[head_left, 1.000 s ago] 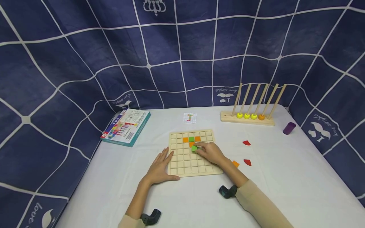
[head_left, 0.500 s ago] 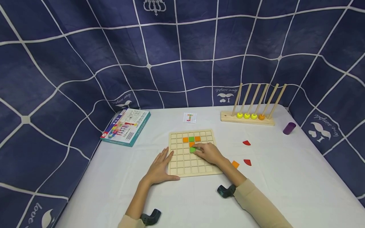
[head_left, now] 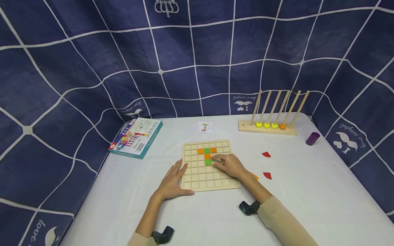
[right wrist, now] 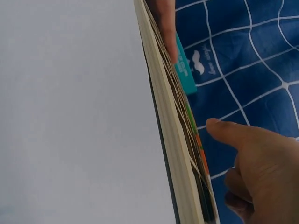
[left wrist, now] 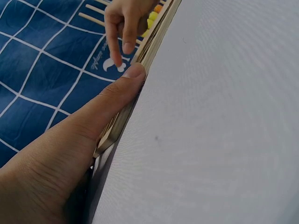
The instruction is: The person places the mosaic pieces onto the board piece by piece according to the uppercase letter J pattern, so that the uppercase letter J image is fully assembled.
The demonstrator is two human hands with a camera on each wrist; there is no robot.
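A wooden grid board (head_left: 194, 177) lies on the white table. My left hand (head_left: 170, 186) rests at its lower left corner, fingers along the left side; in the left wrist view the thumb of the left hand (left wrist: 70, 135) lies along the near edge. Above the board, my right hand (head_left: 230, 165) points its thumb and forefinger at a green square tile (head_left: 208, 162), holding nothing. That tile sits in a cell just below an orange tile (head_left: 207, 156). Higher up, a second green tile (head_left: 207, 150) stands between two orange ones. Thumb and forefinger of the right hand (right wrist: 261, 163) are apart in the right wrist view.
A pattern card (head_left: 205, 127) lies behind the board. Back right are a pegged bead rack (head_left: 246, 127) and a purple cylinder (head_left: 312, 138). Red pieces (head_left: 267, 175) and an orange tile (head_left: 255, 176) lie right of the board, a flat box (head_left: 136, 136) at left.
The green tile has gone down into the cell below the orange one. My right hand has let go of it and drawn slightly right. The left hand has stayed put.
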